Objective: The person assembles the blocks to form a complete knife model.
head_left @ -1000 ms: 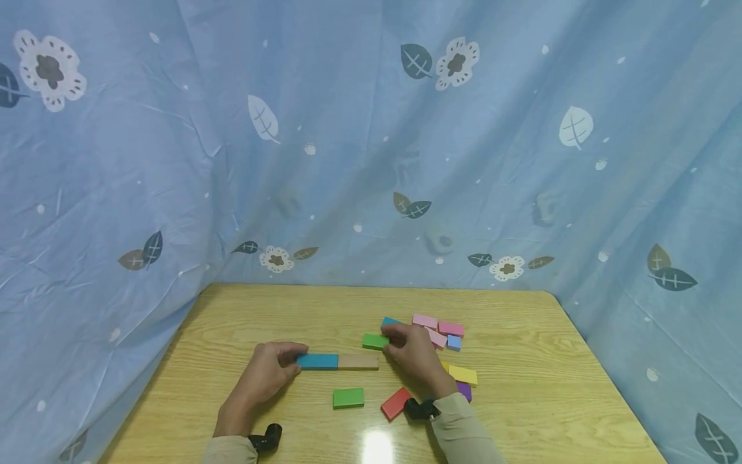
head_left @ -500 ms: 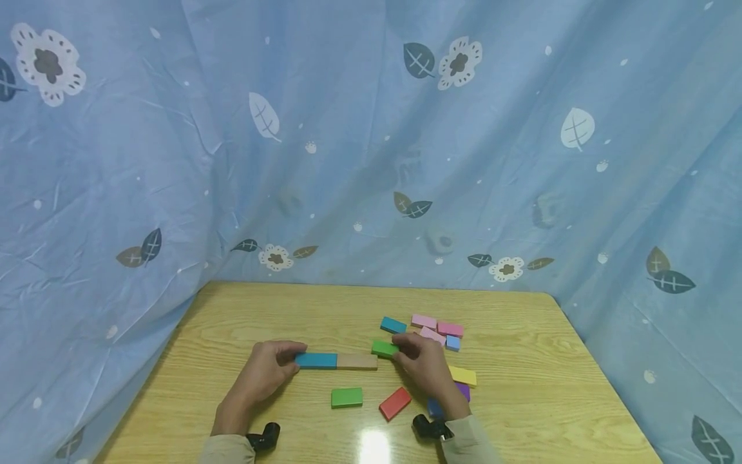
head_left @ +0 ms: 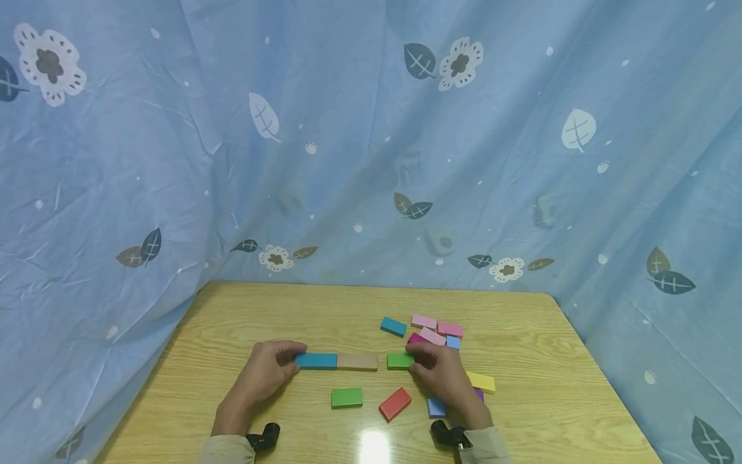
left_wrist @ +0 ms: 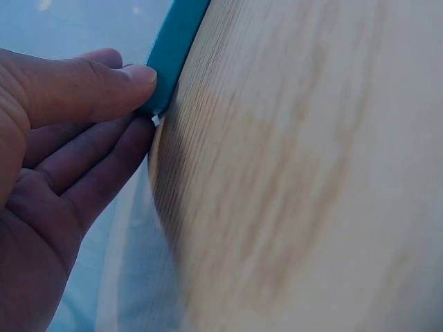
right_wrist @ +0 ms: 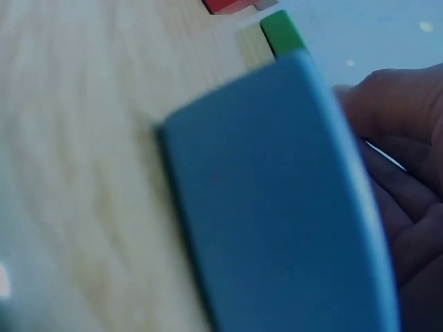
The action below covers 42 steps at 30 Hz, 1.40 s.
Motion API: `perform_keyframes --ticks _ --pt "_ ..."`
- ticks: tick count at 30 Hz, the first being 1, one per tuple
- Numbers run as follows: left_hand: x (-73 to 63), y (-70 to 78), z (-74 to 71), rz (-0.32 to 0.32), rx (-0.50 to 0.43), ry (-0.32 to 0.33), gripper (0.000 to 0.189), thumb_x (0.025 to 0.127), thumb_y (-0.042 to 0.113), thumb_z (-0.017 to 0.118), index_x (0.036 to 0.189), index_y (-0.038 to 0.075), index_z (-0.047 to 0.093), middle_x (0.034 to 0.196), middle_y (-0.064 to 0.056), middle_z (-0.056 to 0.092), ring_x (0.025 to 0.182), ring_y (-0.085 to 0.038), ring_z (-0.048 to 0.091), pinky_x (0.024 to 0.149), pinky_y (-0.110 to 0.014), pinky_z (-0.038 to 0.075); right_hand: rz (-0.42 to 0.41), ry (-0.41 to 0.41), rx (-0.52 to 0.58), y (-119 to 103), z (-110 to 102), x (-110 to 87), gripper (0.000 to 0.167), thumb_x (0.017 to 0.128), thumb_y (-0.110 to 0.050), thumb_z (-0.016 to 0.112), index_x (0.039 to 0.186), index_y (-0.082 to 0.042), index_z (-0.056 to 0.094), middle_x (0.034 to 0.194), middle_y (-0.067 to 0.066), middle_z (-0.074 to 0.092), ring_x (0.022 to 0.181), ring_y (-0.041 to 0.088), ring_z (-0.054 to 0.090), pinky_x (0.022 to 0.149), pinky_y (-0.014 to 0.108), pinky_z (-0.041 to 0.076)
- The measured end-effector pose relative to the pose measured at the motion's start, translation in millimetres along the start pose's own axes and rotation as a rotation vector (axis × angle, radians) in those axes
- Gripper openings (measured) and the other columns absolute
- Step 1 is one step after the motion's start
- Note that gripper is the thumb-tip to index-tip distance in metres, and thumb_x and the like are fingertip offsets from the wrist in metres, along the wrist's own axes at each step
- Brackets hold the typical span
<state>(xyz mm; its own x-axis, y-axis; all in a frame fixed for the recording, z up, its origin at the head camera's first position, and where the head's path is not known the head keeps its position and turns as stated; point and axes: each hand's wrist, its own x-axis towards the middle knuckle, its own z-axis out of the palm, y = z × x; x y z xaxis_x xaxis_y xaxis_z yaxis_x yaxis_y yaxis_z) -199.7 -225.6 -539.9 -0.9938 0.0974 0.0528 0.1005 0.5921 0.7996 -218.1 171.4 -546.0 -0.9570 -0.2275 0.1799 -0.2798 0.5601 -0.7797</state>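
Note:
A blue block (head_left: 316, 361) and a plain wood-coloured block (head_left: 357, 362) lie end to end in a row. My left hand (head_left: 263, 377) pinches the blue block's left end; the left wrist view shows the thumb (left_wrist: 142, 75) on its face. To the right of the row, separated by a small gap, is a green block (head_left: 400, 361) in line with it. My right hand (head_left: 443, 374) holds that block's right end between thumb and fingers. In the right wrist view, a light blue block (right_wrist: 256, 200) in the foreground hides part of the green block and fingers.
Nearer me lie another green block (head_left: 346, 398) and a red block (head_left: 395, 404). Behind the right hand are a blue block (head_left: 393, 327) and several pink blocks (head_left: 424, 321). A yellow block (head_left: 482, 382) sits beside the right wrist. A patterned curtain (head_left: 359, 161) borders the table.
My right hand has brought the green block rightward and toward me, level with the row. The yellow and purple blocks beside it have shifted right. The left hand has stayed in place.

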Motion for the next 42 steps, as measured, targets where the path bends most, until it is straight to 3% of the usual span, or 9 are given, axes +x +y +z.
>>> perform_keyframes --ticks 9,23,34,38,42 --pt "-0.4 0.6 -0.2 0.006 0.001 0.002 0.041 0.091 -0.007 0.082 0.124 0.016 0.083 0.127 -0.001 0.081 0.127 -0.029 0.074 0.11 -0.049 0.061 -0.085 -0.049 -0.011 -4 6 1.0 0.031 0.092 0.002 0.082 0.123 -0.007 0.082 0.118 0.006 0.083 0.109 0.024 0.08 0.093 0.03 0.068" --pt "1.1 1.9 -0.3 0.018 0.022 -0.001 0.04 0.09 -0.008 0.082 0.123 0.015 0.083 0.126 -0.001 0.081 0.128 -0.03 0.073 0.111 -0.051 0.06 -0.085 -0.11 -0.027 -12 9 3.0 0.03 0.095 0.001 0.08 0.124 -0.008 0.081 0.119 0.005 0.082 0.108 0.023 0.08 0.091 0.033 0.069" --pt "-0.9 2.5 -0.6 0.017 0.015 0.0 0.04 0.09 -0.008 0.082 0.124 0.015 0.082 0.127 -0.002 0.081 0.127 -0.03 0.074 0.111 -0.05 0.06 -0.084 -0.101 0.016 -11 11 4.4 0.032 0.095 0.001 0.08 0.127 -0.004 0.079 0.121 0.011 0.082 0.11 0.029 0.081 0.091 0.032 0.069" --pt "-1.0 2.6 -0.4 0.014 0.013 0.001 0.041 0.09 -0.008 0.082 0.124 0.015 0.082 0.127 -0.002 0.081 0.127 -0.03 0.074 0.111 -0.05 0.06 -0.056 -0.07 0.005 -10 8 2.6 0.035 0.094 -0.004 0.084 0.128 -0.006 0.08 0.122 0.009 0.082 0.111 0.026 0.081 0.093 0.029 0.068" --pt "-1.5 3.1 -0.1 0.018 0.014 0.0 0.04 0.091 -0.008 0.082 0.125 0.014 0.082 0.127 -0.002 0.081 0.127 -0.03 0.074 0.111 -0.05 0.06 -0.026 -0.025 0.076 -7 -4 -1.4 0.035 0.094 -0.004 0.084 0.129 -0.005 0.079 0.124 0.012 0.082 0.113 0.029 0.08 0.094 0.025 0.066"
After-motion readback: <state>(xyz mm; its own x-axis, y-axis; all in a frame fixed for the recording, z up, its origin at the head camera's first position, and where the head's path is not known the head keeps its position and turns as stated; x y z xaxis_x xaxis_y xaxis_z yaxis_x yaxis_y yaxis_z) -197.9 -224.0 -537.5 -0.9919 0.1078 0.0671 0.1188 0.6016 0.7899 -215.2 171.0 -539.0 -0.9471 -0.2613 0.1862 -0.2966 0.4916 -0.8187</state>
